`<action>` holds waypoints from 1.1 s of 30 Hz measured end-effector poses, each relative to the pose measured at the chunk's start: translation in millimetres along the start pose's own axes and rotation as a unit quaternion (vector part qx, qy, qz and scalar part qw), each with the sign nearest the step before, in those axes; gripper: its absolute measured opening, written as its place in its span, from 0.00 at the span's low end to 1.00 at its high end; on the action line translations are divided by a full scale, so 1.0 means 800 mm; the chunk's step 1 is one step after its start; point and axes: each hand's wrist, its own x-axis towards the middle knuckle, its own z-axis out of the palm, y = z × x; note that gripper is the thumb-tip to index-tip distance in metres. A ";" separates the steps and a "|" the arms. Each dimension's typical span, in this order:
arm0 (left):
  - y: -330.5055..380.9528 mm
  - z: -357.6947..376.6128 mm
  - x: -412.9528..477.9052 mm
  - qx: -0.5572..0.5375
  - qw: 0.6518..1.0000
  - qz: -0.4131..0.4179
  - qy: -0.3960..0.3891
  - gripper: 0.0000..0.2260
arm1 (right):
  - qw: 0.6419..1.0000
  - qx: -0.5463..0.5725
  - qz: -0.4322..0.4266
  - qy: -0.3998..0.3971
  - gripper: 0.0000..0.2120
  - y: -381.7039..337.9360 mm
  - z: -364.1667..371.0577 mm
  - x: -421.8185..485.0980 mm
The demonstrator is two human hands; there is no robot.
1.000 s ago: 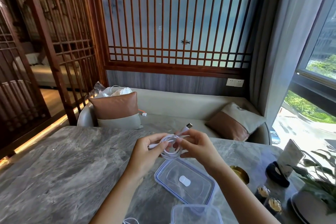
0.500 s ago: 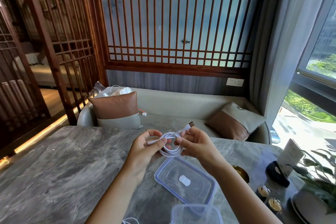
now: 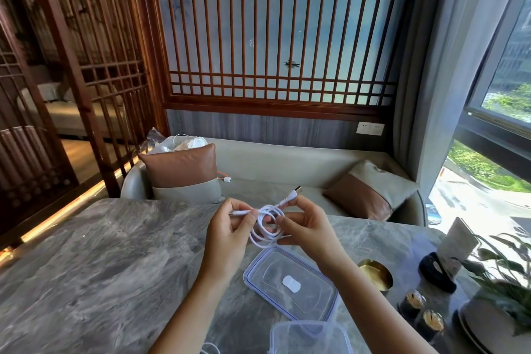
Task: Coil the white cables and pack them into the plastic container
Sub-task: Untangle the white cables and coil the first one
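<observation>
1. The fingers [image 3: 252,214] of the left hand [image 3: 230,231] are pinched on the thin end of the white cable [image 3: 267,228]. Those of the right hand [image 3: 307,227] are curled round the coil's other side, with the USB plug [image 3: 297,190] left jutting above them.
2. The cable is held in several loose loops between the two hands, above the table [image 3: 100,253], apparently so that the loops cannot spring apart.
3. The lid [image 3: 290,284] is laid flat just below the hands. The plastic container [image 3: 310,336] is set open at the near edge, presumably so that the finished coil can be dropped straight in.
4. A second white lead [image 3: 211,349] is glimpsed at the bottom edge, and more are heaped in a bag [image 3: 184,142] behind the cushion [image 3: 181,165].
</observation>
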 end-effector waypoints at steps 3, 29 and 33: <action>0.002 -0.004 0.000 -0.104 0.991 -0.076 0.021 0.06 | 0.999 0.030 0.009 0.020 0.06 -0.001 -0.003 0.001; 0.005 -0.002 0.003 -0.190 0.970 -0.150 -0.022 0.03 | 0.997 0.069 -0.016 0.009 0.12 -0.002 -0.006 -0.003; -0.001 -0.004 0.001 -0.190 0.968 -0.164 -0.016 0.04 | 0.999 0.018 -0.024 -0.018 0.10 0.000 -0.002 -0.004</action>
